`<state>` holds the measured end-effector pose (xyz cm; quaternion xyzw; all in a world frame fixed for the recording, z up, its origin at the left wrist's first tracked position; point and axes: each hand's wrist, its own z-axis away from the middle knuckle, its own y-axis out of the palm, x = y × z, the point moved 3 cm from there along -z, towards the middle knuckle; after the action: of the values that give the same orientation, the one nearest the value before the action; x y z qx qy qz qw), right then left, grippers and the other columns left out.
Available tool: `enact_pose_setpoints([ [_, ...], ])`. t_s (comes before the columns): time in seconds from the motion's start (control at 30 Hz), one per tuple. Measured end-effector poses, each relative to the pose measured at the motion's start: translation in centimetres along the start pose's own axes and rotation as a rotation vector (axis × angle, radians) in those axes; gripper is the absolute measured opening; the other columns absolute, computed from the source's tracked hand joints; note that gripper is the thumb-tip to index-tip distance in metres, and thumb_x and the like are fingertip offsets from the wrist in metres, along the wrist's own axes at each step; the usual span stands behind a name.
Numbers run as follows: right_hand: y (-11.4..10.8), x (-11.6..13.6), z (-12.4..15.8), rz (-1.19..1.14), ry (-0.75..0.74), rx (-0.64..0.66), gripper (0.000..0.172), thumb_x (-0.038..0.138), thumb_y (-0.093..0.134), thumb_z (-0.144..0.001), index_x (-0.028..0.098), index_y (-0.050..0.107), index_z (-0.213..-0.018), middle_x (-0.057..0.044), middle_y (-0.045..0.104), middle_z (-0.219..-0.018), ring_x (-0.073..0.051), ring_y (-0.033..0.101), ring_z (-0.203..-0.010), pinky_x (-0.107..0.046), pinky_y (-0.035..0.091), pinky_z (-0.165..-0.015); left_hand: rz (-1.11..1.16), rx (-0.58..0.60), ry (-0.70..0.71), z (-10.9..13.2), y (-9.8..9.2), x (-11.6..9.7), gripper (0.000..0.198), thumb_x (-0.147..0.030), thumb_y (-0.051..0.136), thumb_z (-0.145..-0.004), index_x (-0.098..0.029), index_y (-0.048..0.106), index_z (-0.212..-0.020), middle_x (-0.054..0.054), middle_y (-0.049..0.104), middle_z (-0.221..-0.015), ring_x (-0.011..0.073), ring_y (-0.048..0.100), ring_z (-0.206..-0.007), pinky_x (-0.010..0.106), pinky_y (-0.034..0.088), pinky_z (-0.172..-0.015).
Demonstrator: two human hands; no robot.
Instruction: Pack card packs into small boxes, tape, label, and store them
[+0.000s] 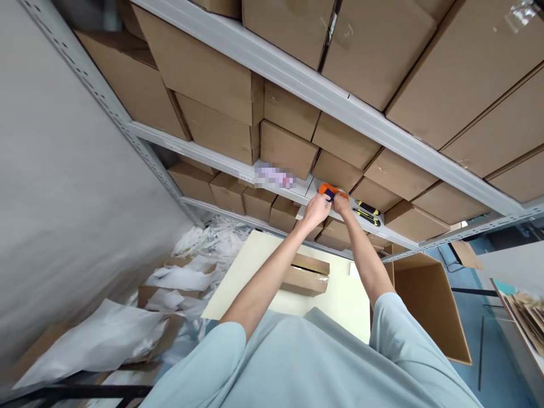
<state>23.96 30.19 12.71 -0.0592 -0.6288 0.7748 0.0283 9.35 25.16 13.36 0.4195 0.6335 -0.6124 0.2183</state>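
Note:
Both my arms reach out to a grey metal shelf [293, 190]. My left hand [317, 209] and my right hand [341, 203] are closed together on an orange tape dispenser [328, 190] that sits at the shelf's front edge. Just right of it lie two yellow-and-black utility knives [368, 211] on the same shelf. Below my arms a small flat cardboard box [306, 275] rests on a pale cream table [340, 294].
Brown cardboard boxes [221, 73] fill the shelf tiers. An open empty carton [429, 300] stands right of the table. White plastic wrapping [106, 334] and flattened cardboard lie heaped on the floor at the left, along a grey wall. Stacked cardboard sheets [529, 314] are at the far right.

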Motion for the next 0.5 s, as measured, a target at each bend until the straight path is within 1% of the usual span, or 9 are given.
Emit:
enact_pose_setpoints([
  [0.07, 0.0, -0.3, 0.8, -0.045, 0.008, -0.016, 0.054, 0.020, 0.054, -0.115, -0.005, 0.048, -0.163, -0.035, 0.076, -0.149, -0.038, 0.077, -0.141, -0.043, 0.058, -0.119, 0.019, -0.018, -0.031, 0.5, 0.3, 0.4, 0.028, -0.014, 0.067, -0.110, -0.015, 0.082, -0.134, 0.019, 0.083, -0.144, 0.0371, 0.078, -0.142, 0.047, 0.059, -0.125],
  [0.13, 0.6, -0.4, 2.3, -0.151, -0.006, -0.080, 0.056, 0.023, 0.048, -0.117, -0.002, 0.044, -0.166, -0.034, 0.073, -0.156, -0.036, 0.074, -0.145, -0.044, 0.057, -0.122, 0.075, -0.053, -0.065, 1.3, 0.9, 1.2, 0.025, -0.012, 0.068, -0.108, -0.016, 0.081, -0.128, 0.019, 0.085, -0.138, 0.0368, 0.081, -0.135, 0.048, 0.061, -0.122],
  [0.2, 1.9, -0.3, 4.5, -0.430, -0.052, -0.171, 0.055, 0.033, 0.049, -0.118, 0.004, 0.047, -0.164, -0.029, 0.073, -0.157, -0.034, 0.073, -0.144, -0.045, 0.058, -0.123, 0.185, -0.111, -0.076, 2.6, 1.7, 2.3, 0.025, -0.010, 0.068, -0.105, -0.017, 0.078, -0.126, 0.018, 0.086, -0.132, 0.0336, 0.085, -0.122, 0.048, 0.066, -0.115],
  [0.23, 2.8, -0.3, 5.8, -0.635, -0.080, -0.215, 0.054, 0.040, 0.053, -0.116, 0.008, 0.052, -0.159, -0.025, 0.075, -0.153, -0.033, 0.073, -0.140, -0.046, 0.059, -0.123, 0.252, -0.145, -0.067, 3.5, 2.1, 2.9, 0.025, -0.011, 0.068, -0.104, -0.018, 0.077, -0.127, 0.017, 0.086, -0.129, 0.0311, 0.086, -0.114, 0.047, 0.068, -0.111],
  [0.27, 4.0, -0.3, 7.2, -0.840, -0.103, -0.237, 0.054, 0.050, 0.058, -0.114, 0.011, 0.058, -0.151, -0.022, 0.079, -0.146, -0.033, 0.075, -0.134, -0.048, 0.061, -0.122, 0.322, -0.179, -0.049, 4.7, 2.5, 3.5, 0.025, -0.013, 0.068, -0.104, -0.018, 0.075, -0.128, 0.016, 0.086, -0.127, 0.0284, 0.086, -0.107, 0.046, 0.070, -0.105],
  [0.3, 5.2, -0.3, 8.7, -1.001, -0.126, -0.241, 0.058, 0.062, 0.063, -0.110, 0.015, 0.062, -0.144, -0.020, 0.081, -0.140, -0.033, 0.076, -0.129, -0.049, 0.062, -0.120, 0.382, -0.206, -0.025, 6.0, 2.9, 4.0, 0.023, -0.017, 0.069, -0.104, -0.019, 0.074, -0.127, 0.015, 0.085, -0.125, 0.0264, 0.085, -0.101, 0.044, 0.072, -0.099],
  [0.37, 7.7, -0.4, 12.0, -1.234, -0.172, -0.242, 0.070, 0.080, 0.069, -0.100, 0.019, 0.066, -0.136, -0.017, 0.082, -0.137, -0.033, 0.076, -0.128, -0.050, 0.062, -0.121, 0.472, -0.234, 0.034, 9.2, 3.6, 5.0, 0.022, -0.024, 0.071, -0.104, -0.021, 0.073, -0.125, 0.012, 0.083, -0.120, 0.0237, 0.084, -0.099, 0.040, 0.073, -0.094],
  [0.43, 10.0, -0.3, 15.2, -1.363, -0.180, -0.219, 0.078, 0.087, 0.075, -0.093, 0.020, 0.067, -0.134, -0.016, 0.082, -0.137, -0.033, 0.076, -0.129, -0.050, 0.061, -0.122, 0.522, -0.228, 0.072, 12.8, 4.0, 5.6, 0.020, -0.028, 0.070, -0.104, -0.023, 0.074, -0.123, 0.009, 0.082, -0.118, 0.0222, 0.084, -0.100, 0.038, 0.074, -0.093],
  [0.5, 12.1, -0.1, 18.3, -1.420, -0.166, -0.176, 0.081, 0.087, 0.079, -0.090, 0.021, 0.068, -0.136, -0.016, 0.082, -0.137, -0.033, 0.076, -0.130, -0.050, 0.060, -0.122, 0.539, -0.208, 0.064, 16.6, 4.4, 6.1, 0.019, -0.030, 0.068, -0.104, -0.024, 0.075, -0.121, 0.008, 0.082, -0.117, 0.0218, 0.084, -0.102, 0.037, 0.074, -0.094],
])
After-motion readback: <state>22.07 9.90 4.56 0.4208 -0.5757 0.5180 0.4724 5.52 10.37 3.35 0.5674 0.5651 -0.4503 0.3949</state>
